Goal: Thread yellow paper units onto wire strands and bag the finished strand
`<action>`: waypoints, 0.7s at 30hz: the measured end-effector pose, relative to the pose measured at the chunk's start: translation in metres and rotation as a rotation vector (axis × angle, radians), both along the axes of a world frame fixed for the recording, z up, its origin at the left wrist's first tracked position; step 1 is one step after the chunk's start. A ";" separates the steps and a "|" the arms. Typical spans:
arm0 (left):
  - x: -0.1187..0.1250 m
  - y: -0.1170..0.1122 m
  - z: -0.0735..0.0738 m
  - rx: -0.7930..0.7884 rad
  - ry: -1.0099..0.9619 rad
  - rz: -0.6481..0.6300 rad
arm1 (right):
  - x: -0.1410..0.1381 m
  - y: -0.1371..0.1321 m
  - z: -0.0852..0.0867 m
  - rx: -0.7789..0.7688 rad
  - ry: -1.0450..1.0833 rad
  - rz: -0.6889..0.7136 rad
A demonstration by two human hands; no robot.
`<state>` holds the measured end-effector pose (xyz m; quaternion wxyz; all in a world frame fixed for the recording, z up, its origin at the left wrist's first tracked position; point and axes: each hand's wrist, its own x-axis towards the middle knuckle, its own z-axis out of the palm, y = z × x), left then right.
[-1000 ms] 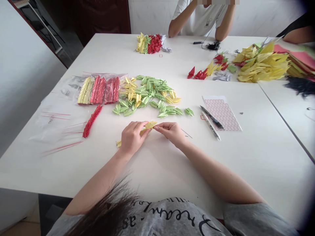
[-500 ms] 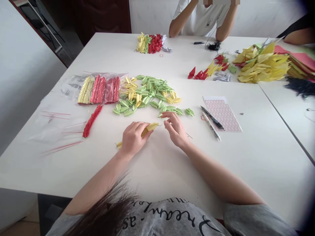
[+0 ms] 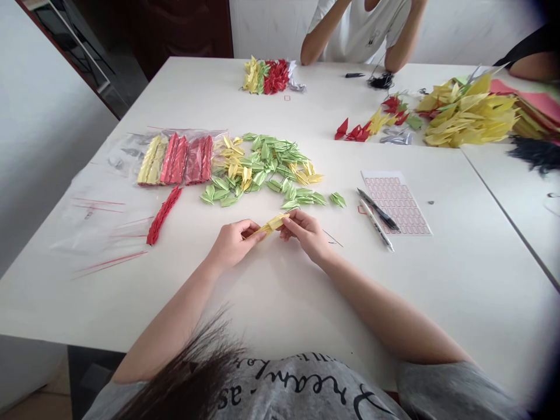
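Between my two hands is a short strand of folded yellow paper pieces (image 3: 274, 223), held just above the white table (image 3: 280, 303). My left hand (image 3: 234, 242) pinches its left end between thumb and fingers. The right end is in the closed fingers of my right hand (image 3: 306, 232). A thin dark thread (image 3: 333, 238) lies on the table beside my right hand. Just beyond my hands spreads a heap of green folded paper pieces (image 3: 271, 160), mixed with yellow folded pieces (image 3: 234, 169).
Left lie a clear bag of yellow and red strands (image 3: 175, 158), a red strand (image 3: 164, 216) and thin red sticks (image 3: 109, 263). Right are a label sheet (image 3: 398, 204), a black pen (image 3: 378, 210) and a white pen (image 3: 376, 224). Across sits a person (image 3: 363, 35) near yellow paper pieces (image 3: 472, 116).
My right hand has come left from the loose thread and closed on the right end of the yellow strand. My left hand has turned, showing more of the strand.
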<state>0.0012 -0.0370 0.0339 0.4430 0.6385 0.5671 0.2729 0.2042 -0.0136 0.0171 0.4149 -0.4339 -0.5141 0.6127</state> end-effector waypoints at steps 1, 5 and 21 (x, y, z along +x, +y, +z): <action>-0.002 0.001 0.001 -0.040 -0.032 -0.002 | 0.000 0.000 0.000 0.013 -0.002 -0.005; -0.004 0.000 0.003 -0.204 -0.112 -0.011 | 0.002 0.000 -0.002 0.029 -0.021 -0.026; -0.008 0.003 -0.003 -0.356 -0.294 -0.036 | 0.004 0.005 0.002 -0.062 0.116 -0.096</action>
